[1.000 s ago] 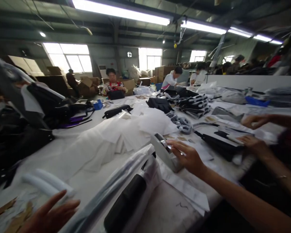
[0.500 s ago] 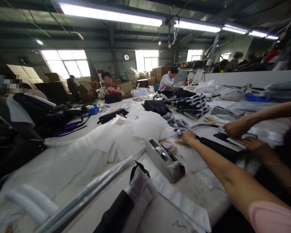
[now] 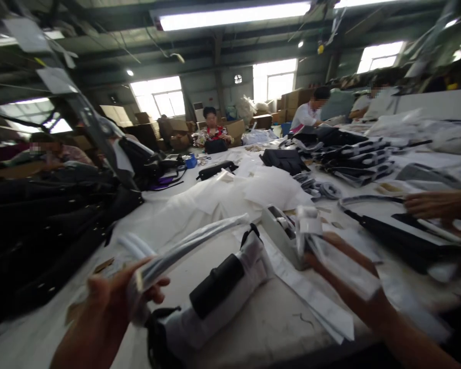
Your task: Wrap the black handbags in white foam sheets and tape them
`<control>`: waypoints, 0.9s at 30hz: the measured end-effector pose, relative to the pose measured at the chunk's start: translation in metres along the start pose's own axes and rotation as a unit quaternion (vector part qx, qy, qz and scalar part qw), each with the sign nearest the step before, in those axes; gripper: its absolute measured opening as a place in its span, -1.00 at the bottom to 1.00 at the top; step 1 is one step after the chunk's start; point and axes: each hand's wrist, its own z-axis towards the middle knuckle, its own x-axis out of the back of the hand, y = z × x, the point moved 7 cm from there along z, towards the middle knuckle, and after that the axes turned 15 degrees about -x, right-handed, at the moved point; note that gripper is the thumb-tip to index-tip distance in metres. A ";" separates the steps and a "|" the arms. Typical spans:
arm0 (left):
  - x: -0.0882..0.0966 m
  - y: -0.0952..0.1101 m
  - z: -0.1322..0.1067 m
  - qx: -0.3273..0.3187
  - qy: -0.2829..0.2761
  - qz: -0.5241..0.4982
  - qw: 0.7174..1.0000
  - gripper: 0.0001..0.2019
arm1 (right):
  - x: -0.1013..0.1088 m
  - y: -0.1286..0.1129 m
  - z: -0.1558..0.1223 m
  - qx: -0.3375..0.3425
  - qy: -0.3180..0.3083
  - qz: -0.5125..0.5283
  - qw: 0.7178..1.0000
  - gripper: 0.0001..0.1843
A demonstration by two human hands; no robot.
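At the lower left, my left hand [image 3: 107,302] is closed round the near end of a long grey handle [image 3: 188,256] sleeved in clear plastic. Below that handle lies a black bag [image 3: 217,287], partly wrapped in white sheeting. My right hand [image 3: 326,261] grips a coiled strap in a clear plastic bag [image 3: 309,225], its loose end hanging over my forearm; the plastic partly hides the fingers. Just behind this bundle stands a grey tape dispenser [image 3: 274,230]. White strips [image 3: 315,297] lie on the table beneath.
A co-worker's hand [image 3: 434,205] rests by another black bag [image 3: 399,238] at right. White sheets [image 3: 200,205] cover mid-table. Coiled straps [image 3: 328,189] and stacked dark pieces [image 3: 353,154] lie behind. Dark bags [image 3: 61,230] are heaped at left; other people sit further back.
My right hand has come back from the pile of coiled straps with a bagged one. My left hand has come into view, holding the handle. The view has swung left.
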 end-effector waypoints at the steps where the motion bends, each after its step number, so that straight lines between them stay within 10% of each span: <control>1: 0.001 0.006 -0.001 -0.013 0.001 0.008 1.000 -0.29 | -0.015 -0.017 -0.017 0.026 -0.045 0.025 0.998 -0.75; 5: -0.019 0.030 0.010 -0.056 -0.111 0.083 0.989 -0.36 | -0.080 -0.064 -0.060 0.088 -0.167 0.107 0.976 -0.72; 12: -0.047 0.046 0.018 -0.079 -0.199 0.155 0.965 -0.48 | -0.161 -0.086 -0.051 0.048 -0.103 0.119 0.986 -0.72; 27: -0.057 0.054 0.018 -0.156 -0.237 0.298 0.911 -0.52 | -0.191 -0.127 -0.069 0.132 -0.138 0.110 0.975 -0.47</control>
